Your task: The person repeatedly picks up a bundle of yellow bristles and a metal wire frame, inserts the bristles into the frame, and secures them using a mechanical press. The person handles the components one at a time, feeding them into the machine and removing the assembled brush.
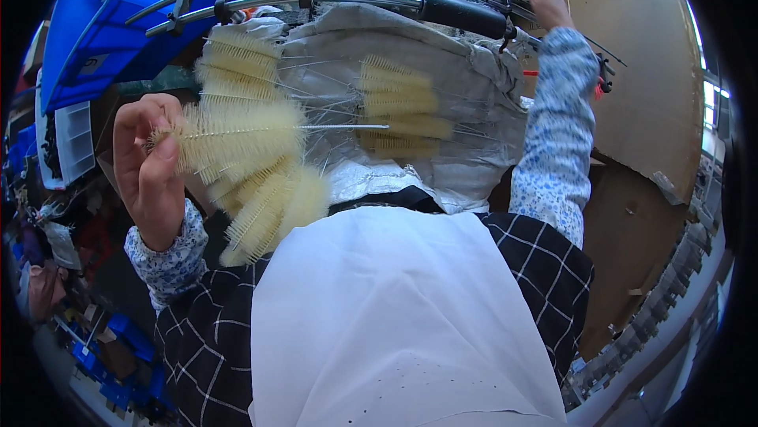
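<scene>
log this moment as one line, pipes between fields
left hand: pinching bristle brush by bristled end | right hand: near black roller, grip unclear | grey cloth: more brushes on it

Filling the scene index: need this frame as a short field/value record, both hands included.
left hand: left hand pinches the bristled end of a held brush
held brush: pale yellow bristles, bare wire stem pointing right
right hand: right hand raised near the right end of the metal rails; grip unclear
more brushes: left pile; middle group
surface: grey cloth
upper left: blue bin
right side: cardboard sheet
</scene>
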Demonstrator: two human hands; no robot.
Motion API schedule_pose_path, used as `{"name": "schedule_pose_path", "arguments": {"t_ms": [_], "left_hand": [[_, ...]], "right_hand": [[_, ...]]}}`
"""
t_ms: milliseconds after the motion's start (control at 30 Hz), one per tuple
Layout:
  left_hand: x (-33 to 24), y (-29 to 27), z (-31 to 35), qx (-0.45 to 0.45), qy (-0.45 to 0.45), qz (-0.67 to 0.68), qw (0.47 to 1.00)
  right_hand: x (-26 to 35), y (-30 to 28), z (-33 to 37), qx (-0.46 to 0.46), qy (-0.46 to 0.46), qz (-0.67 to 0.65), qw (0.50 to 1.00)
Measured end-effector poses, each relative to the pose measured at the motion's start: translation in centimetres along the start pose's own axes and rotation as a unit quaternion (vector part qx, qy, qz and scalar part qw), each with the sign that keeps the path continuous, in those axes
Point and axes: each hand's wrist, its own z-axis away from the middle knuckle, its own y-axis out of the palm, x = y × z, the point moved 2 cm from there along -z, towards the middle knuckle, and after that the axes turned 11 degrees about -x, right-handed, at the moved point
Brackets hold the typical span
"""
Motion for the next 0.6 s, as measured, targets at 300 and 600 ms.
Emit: {"name": "schedule_pose_path", "arguments": {"t_ms": [300,600], "left_hand": [[0.0,5.4,-0.9,0.153,-0.055,0.067,0.984],[1.3,2.5,0.2,0.174,-0.033,-0.275,0.945]], "right_hand": [[13.5,-6.6,10.2,0.336,-0.074,-0.311,0.886],[17.9,0.9,8.7,0.037,-0.095,-0.289,0.952]]}}
